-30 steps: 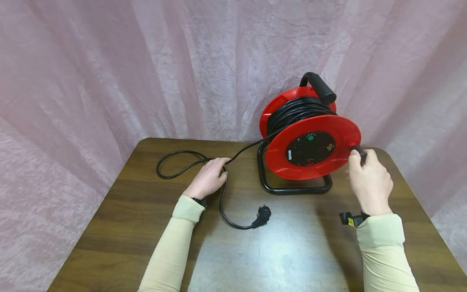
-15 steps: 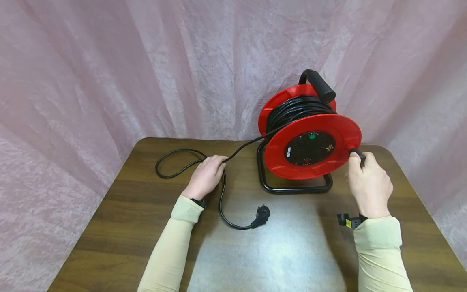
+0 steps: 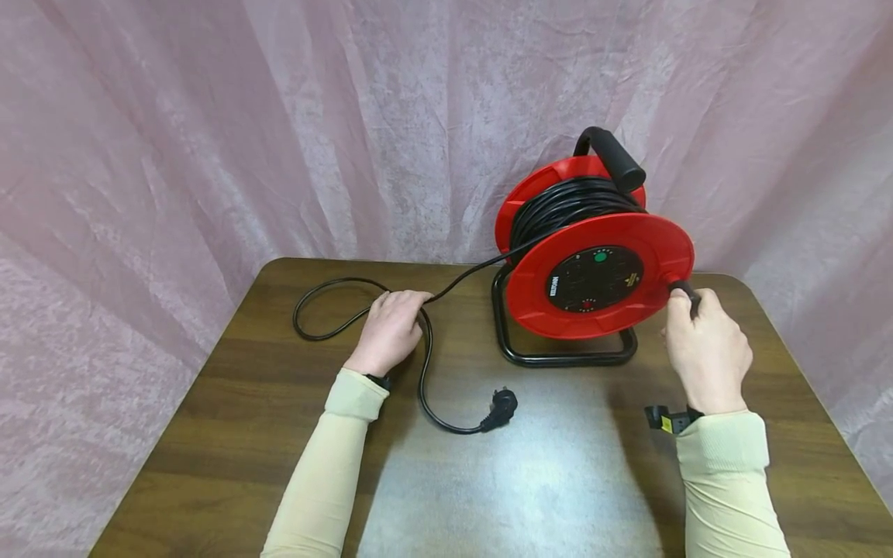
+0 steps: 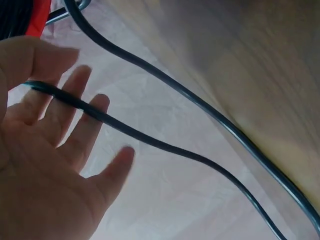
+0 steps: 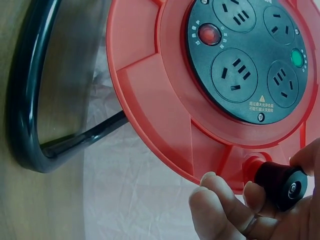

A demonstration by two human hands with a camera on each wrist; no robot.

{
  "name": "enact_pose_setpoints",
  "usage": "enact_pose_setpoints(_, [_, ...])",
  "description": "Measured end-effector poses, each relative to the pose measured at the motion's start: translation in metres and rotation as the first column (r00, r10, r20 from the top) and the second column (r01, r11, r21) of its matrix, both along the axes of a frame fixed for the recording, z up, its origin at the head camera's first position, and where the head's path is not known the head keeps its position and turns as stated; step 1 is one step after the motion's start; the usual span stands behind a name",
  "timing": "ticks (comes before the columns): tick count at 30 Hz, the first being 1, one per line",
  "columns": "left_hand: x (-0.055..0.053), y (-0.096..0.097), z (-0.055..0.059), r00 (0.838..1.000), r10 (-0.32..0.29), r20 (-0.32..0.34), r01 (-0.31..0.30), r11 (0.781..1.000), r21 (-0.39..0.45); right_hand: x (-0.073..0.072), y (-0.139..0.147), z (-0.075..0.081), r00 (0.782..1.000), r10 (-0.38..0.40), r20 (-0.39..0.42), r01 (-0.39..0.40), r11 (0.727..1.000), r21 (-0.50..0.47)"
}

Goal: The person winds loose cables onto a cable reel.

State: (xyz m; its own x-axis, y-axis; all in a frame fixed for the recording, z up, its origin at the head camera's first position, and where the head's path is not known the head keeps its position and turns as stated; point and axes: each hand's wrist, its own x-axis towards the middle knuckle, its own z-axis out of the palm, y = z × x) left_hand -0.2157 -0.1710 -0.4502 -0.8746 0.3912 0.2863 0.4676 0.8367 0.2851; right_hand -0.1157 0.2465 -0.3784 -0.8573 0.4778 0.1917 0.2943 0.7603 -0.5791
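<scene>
A red cable reel (image 3: 656, 236) stands on a black tube frame at the back right of the table, with black cable (image 3: 582, 198) wound on its drum. The right hand (image 3: 708, 349) grips the reel's black crank knob (image 5: 280, 182), fingers curled round it. Off the drum, a free length of cable (image 3: 474, 271) runs left to the left hand (image 3: 391, 333). In the left wrist view this cable (image 4: 165, 145) lies across the left hand's loosely extended fingers (image 4: 82, 135), with gaps between them. Beyond that hand the cable loops leftward. Its plug (image 3: 501, 409) lies at front centre.
The wooden table (image 3: 230, 449) has a pink curtain (image 3: 391, 132) hanging close behind its back edge. A carrying handle (image 3: 615, 159) juts from the frame above the reel. Sockets, a red button (image 5: 209, 34) and a green light (image 5: 297, 58) sit on the reel's black panel.
My left hand has shifted slightly to the left along the cable. The right hand stays on the crank knob, and the reel has barely changed position.
</scene>
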Motion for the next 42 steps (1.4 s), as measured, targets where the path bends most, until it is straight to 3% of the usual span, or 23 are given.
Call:
enact_pose_setpoints(13, [0.0, 0.0, -0.006, 0.991, -0.104, 0.086, 0.101, 0.994, 0.032, -0.001, 0.0, 0.0, 1.0, 0.001, -0.007, -0.001, 1.0, -0.003])
enact_pose_setpoints(19, [0.0, 0.003, -0.009, 0.988, -0.096, 0.121, 0.096, 0.995, 0.008, 0.001, -0.001, -0.001, 1.0, -0.002, -0.006, 0.002, 1.0, -0.005])
enact_pose_setpoints(33, [0.0, 0.006, -0.013, 0.996, -0.017, 0.088, 0.02, 0.999, -0.032, 0.001, -0.002, -0.002, 1.0, -0.008, 0.002, 0.008, 1.0, 0.016])
enact_pose_setpoints(37, [-0.001, 0.005, -0.015, 0.999, 0.028, 0.033, -0.028, 0.999, -0.017, 0.001, -0.002, -0.003, 1.0, -0.004, 0.003, 0.004, 1.0, 0.015])
enact_pose_setpoints(42, [-0.003, 0.004, -0.016, 0.997, 0.056, -0.055, -0.052, 0.997, 0.062, 0.002, -0.002, -0.005, 1.0, -0.003, 0.006, 0.003, 1.0, 0.027])
